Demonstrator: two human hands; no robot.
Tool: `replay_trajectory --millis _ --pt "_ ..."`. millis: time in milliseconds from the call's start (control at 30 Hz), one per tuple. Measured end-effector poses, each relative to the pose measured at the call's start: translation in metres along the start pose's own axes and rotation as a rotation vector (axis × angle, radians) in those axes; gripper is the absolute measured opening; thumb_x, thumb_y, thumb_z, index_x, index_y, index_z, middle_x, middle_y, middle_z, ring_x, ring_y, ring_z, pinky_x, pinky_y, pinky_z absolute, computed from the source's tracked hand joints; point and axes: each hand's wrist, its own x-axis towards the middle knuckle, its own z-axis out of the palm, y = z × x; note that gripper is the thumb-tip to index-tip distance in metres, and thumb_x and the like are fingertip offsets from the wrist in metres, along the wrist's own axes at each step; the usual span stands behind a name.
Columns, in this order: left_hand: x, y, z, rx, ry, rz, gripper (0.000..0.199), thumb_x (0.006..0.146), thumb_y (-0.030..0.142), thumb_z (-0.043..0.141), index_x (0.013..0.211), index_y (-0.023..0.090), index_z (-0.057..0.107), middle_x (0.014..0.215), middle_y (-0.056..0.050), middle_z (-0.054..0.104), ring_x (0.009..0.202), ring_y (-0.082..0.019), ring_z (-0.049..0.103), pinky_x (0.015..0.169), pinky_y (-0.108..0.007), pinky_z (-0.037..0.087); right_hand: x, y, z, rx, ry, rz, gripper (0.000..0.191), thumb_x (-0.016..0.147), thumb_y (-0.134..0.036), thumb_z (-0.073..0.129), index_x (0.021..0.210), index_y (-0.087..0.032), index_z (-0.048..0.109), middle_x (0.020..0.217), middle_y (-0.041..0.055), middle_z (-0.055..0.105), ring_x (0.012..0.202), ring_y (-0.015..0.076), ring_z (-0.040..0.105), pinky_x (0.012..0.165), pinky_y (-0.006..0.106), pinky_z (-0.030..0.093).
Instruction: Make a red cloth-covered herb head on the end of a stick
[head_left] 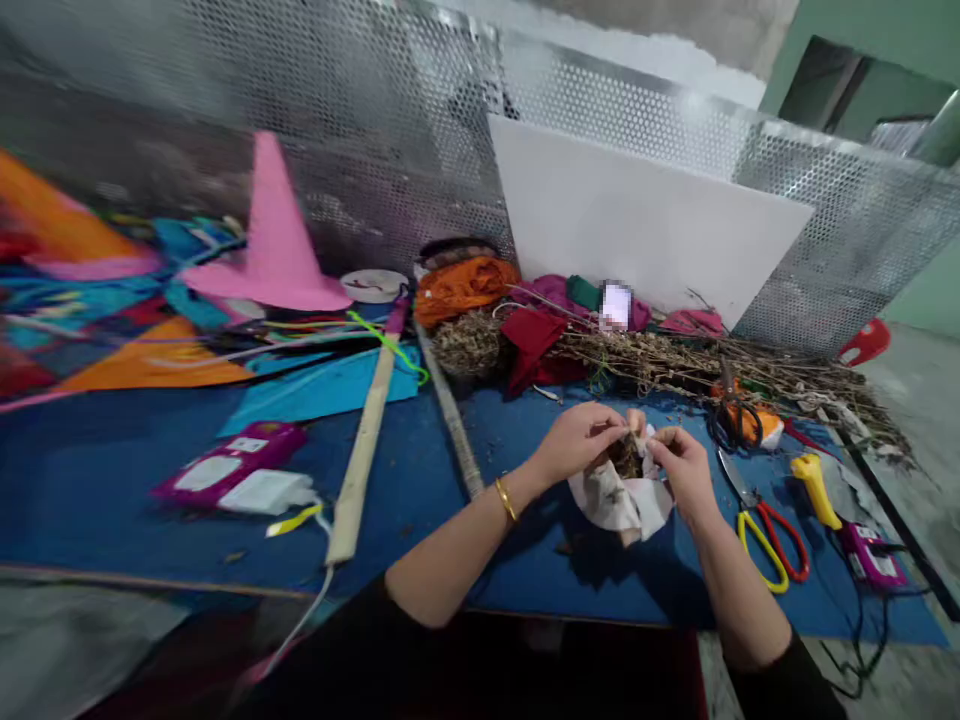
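Blue table point(90, 480), scissors point(752, 503), dried stalks point(675, 366), wooden stick point(367, 450)

No legible text, brand or number anywhere. Purple packet point(238, 462), left part of counter point(112, 450) toward the front edge: pale label patches, print too blurred to read. Smaller purple packet point(876, 564), near the front right corner: white label area, marks too small to make out. Bright screen point(616, 305) by the back edge: pixelated, content unreadable.

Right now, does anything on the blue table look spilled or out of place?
Yes, slightly: dark crumbs lie scattered across the blue table, perhaps shed from the dried stems heaped along the back.
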Motion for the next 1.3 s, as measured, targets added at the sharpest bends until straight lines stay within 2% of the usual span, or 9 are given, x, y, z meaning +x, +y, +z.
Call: replay_trajectory --millis 133,267,433,567,767,967,1167,1233,1300 --pt "0.018 -0.002 0.006 -0.059 -0.015 -0.094 0.028 0.082 0.039 0.050 0.072 0.016 0.063 0.064 0.001 0.060 0.059 -0.012 0.049 0.057 -0.022 0.037 -0.004 0.009 -0.006 0.005 0.035 -0.011 0.023 0.070 -0.037 0.071 0.069 -0.018 0.060 0.059 -0.0043 0.053 0.054 0.0099 0.046 0.055 0.023 0.039" --pt "0.030 -0.006 0.012 -0.120 -0.015 -0.121 0.028 0.078 0.040 0.053 0.068 0.015 0.060 0.063 0.002 0.057 0.061 -0.012 0.047 0.059 -0.023 0.036 -0.012 0.002 -0.012 -0.192 0.160 -0.248 0.017 0.080 -0.035 0.065 0.075 -0.019 0.063 0.069 -0.0011 0.059 0.065 0.0136 0.053 0.064 0.026 0.044" --pt "0.034 -0.008 0.015 -0.192 -0.048 -0.119 0.029 0.076 0.042 0.054 0.069 0.015 0.061 0.065 0.001 0.058 0.063 -0.012 0.048 0.061 -0.023 0.037 -0.012 -0.019 -0.006 -0.629 -0.068 -0.498 0.019 0.084 -0.035 0.065 0.098 -0.023 0.066 0.089 0.0027 0.065 0.076 0.0163 0.059 0.075 0.029 0.047" --pt "0.033 -0.008 0.016 -0.220 -0.043 -0.107 0.030 0.076 0.043 0.055 0.070 0.014 0.062 0.066 0.001 0.060 0.064 -0.013 0.050 0.062 -0.023 0.038 -0.001 -0.021 0.005 -0.856 0.012 -0.489 0.021 0.086 -0.031 0.062 0.106 -0.024 0.065 0.092 0.0032 0.064 0.078 0.0172 0.060 0.073 0.029 0.046" --pt "0.033 -0.014 0.015 -0.237 -0.012 -0.102 0.028 0.076 0.040 0.056 0.069 0.014 0.063 0.065 0.001 0.060 0.063 -0.012 0.051 0.061 -0.023 0.040 -0.003 -0.014 0.001 -0.692 0.075 -0.648 0.015 0.092 -0.024 0.053 0.094 -0.023 0.069 0.091 0.0038 0.066 0.086 0.0169 0.062 0.079 0.029 0.047" --pt "0.037 -0.015 0.015 -0.106 0.001 -0.112 0.024 0.080 0.034 0.054 0.078 0.014 0.068 0.075 -0.002 0.069 0.071 -0.016 0.059 0.068 -0.026 0.045 -0.017 -0.011 -0.006 -1.002 -0.175 -0.795 0.019 0.092 -0.025 0.056 0.104 -0.027 0.071 0.095 0.0048 0.068 0.089 0.0187 0.060 0.078 0.033 0.042" --pt "-0.016 0.006 -0.016 0.371 0.313 -0.043 0.021 0.084 0.024 0.056 0.102 0.018 0.066 0.105 -0.006 0.068 0.093 -0.019 0.062 0.087 -0.031 0.045 -0.023 -0.013 -0.017 -0.856 -0.088 -0.730 0.021 0.094 -0.025 0.052 0.101 -0.026 0.071 0.093 0.0044 0.068 0.086 0.0177 0.061 0.076 0.032 0.044" --pt "-0.049 0.010 -0.021 0.498 0.298 -0.122 0.016 0.089 0.026 0.052 0.091 0.020 0.066 0.096 -0.005 0.067 0.089 -0.019 0.062 0.082 -0.030 0.045 -0.028 -0.012 -0.022 -0.797 -0.065 -0.710 0.021 0.093 -0.025 0.052 0.102 -0.025 0.071 0.092 0.0045 0.068 0.086 0.0179 0.062 0.075 0.033 0.046" --pt "-0.082 0.009 -0.017 0.547 0.111 -0.226 0.016 0.089 0.028 0.053 0.084 0.022 0.067 0.087 -0.002 0.067 0.083 -0.018 0.062 0.074 -0.028 0.044 -0.033 -0.008 -0.027 -0.742 -0.036 -0.683 0.021 0.092 -0.024 0.052 0.101 -0.025 0.071 0.092 0.0047 0.069 0.087 0.0184 0.063 0.078 0.033 0.048"
